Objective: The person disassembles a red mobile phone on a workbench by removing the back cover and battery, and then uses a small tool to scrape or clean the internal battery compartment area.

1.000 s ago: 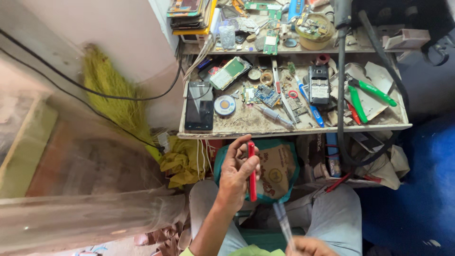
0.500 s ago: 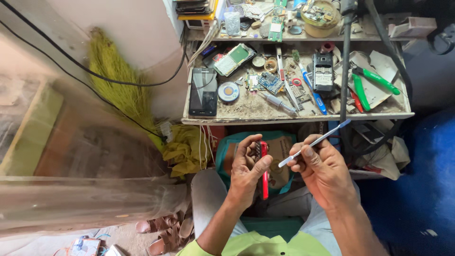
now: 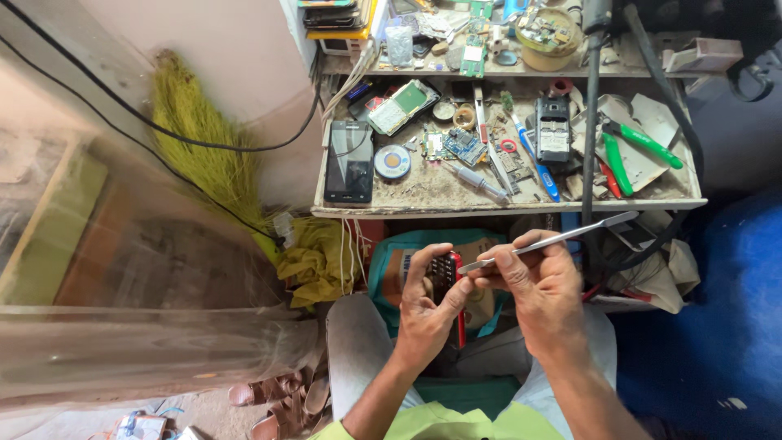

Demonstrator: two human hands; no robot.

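Note:
My left hand (image 3: 423,305) holds a small red and black keypad phone (image 3: 446,281) upright over my lap, fingers curled around its edges. My right hand (image 3: 542,289) grips a thin flat metal pry tool (image 3: 554,239) that slants up to the right. Its near tip rests at the phone's upper right edge. Both hands are close together, below the front edge of the workbench (image 3: 505,209).
The cluttered workbench carries a black smartphone (image 3: 350,161), a small round tin (image 3: 393,161), circuit boards (image 3: 456,147), a blue-handled tool (image 3: 538,167), green pliers (image 3: 635,147) and a dark keypad phone (image 3: 552,130). A straw broom (image 3: 204,155) and a yellow cloth (image 3: 314,261) sit left. Sandals (image 3: 269,399) lie on the floor.
My right hand rose into view with the pry tool and met my left hand. The tool's tip now touches the phone's edge, and the phone has turned its keypad side towards me.

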